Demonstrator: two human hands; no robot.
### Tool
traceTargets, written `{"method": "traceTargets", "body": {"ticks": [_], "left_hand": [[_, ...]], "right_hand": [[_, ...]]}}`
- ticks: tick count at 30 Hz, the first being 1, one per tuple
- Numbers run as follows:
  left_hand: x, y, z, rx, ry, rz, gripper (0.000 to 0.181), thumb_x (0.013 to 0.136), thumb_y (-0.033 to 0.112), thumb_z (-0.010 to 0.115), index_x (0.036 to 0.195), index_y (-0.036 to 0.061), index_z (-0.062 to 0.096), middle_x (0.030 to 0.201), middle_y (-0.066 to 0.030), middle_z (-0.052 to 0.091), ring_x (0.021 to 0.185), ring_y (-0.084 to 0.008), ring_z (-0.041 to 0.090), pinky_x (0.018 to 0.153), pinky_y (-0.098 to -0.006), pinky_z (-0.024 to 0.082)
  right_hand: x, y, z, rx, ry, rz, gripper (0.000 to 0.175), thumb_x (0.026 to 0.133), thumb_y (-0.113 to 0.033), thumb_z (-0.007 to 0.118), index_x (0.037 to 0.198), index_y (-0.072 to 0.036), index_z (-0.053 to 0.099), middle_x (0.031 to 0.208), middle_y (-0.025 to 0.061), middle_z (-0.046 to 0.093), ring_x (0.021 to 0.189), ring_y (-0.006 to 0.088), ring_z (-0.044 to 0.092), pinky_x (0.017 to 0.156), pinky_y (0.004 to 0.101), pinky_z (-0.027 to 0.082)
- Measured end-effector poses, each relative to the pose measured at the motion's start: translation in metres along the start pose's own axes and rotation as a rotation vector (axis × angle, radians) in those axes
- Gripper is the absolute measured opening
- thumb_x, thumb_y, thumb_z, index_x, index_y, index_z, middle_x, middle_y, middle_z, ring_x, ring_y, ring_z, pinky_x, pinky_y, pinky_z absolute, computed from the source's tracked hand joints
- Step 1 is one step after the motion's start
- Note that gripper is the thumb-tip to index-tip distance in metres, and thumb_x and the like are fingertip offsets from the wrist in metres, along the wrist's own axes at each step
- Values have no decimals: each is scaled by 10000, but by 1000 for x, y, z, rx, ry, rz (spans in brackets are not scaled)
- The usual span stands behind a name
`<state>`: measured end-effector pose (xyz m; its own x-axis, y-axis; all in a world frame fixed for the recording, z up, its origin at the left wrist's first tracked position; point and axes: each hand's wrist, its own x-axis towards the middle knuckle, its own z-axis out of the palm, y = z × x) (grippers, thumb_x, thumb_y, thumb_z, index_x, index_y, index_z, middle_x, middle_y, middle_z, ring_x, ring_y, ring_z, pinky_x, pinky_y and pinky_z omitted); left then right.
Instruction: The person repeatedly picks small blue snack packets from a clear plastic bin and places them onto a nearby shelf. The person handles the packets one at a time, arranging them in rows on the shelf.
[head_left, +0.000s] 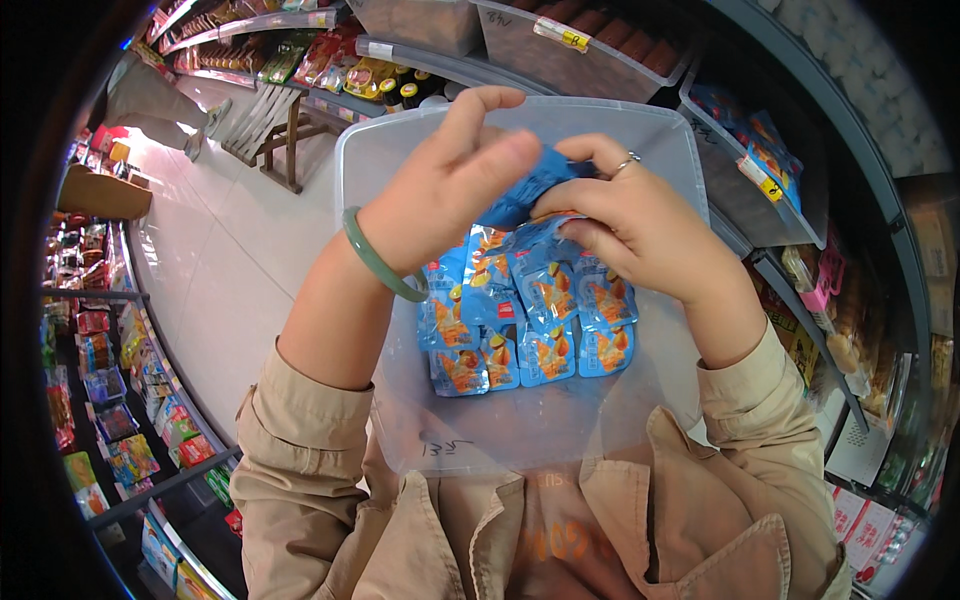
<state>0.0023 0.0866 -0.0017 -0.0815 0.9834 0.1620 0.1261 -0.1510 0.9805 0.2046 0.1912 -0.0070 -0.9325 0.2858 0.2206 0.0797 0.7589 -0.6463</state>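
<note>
A translucent plastic bin (517, 431) stands against my front, with several blue snack packets (547, 352) with orange pictures lying in rows on its floor. Over its far half, my right hand (630, 210), wearing a ring, pinches blue packets (532, 187) between thumb and fingers. My left hand (442, 172), a green bangle at its wrist, is beside those packets on their left. Its thumb is blurred and overlaps the blue film, apart from the curled finger above; its other fingers are hidden, so its grip is unclear.
Shelf bins at the far side hold brown packs (615, 34) and more blue packets (772, 165). A slatted wooden stool (262, 124) stands on the tiled floor (217, 247), close to another person's legs (150, 105). Snack shelves (112, 397) line the left; another shelf (810, 330) is close on the right.
</note>
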Motion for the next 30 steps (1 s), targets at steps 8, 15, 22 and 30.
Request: {"method": "traceTargets", "body": {"ticks": [8,15,22,30], "left_hand": [[-3,-7,-7,-271,43,-219,717,990,665,368,1350,49,437,1043,-102,657,976,-201,663,842,-349,559],[-8,-15,-7,449,-391,-248,245,961,198,613,1133,24,625,1009,-92,683,918,-220,672,810,-340,541],[-36,-27,37,1160,-1108,-221,443,828,129,704,1249,29,609,1218,-123,637,1156,-303,599,981,-391,499],[-34,-34,38,1226,-1221,-217,650,741,95,757,1353,32,550,1372,-109,580,1295,-285,517,1083,-366,436]], "right_hand": [[-18,11,-14,165,207,-49,191,858,-19,658,1025,-87,722,1197,98,527,1042,219,562,853,318,485],[-32,24,-20,411,542,-86,229,924,-120,681,1125,-13,692,1212,70,528,1000,162,578,798,271,493],[-41,26,-9,615,697,-104,334,999,-168,600,1237,64,571,1219,74,520,905,148,590,713,278,490],[-42,32,-9,746,627,-48,270,971,-119,639,1208,9,611,1248,26,517,911,105,605,725,251,511]]}}
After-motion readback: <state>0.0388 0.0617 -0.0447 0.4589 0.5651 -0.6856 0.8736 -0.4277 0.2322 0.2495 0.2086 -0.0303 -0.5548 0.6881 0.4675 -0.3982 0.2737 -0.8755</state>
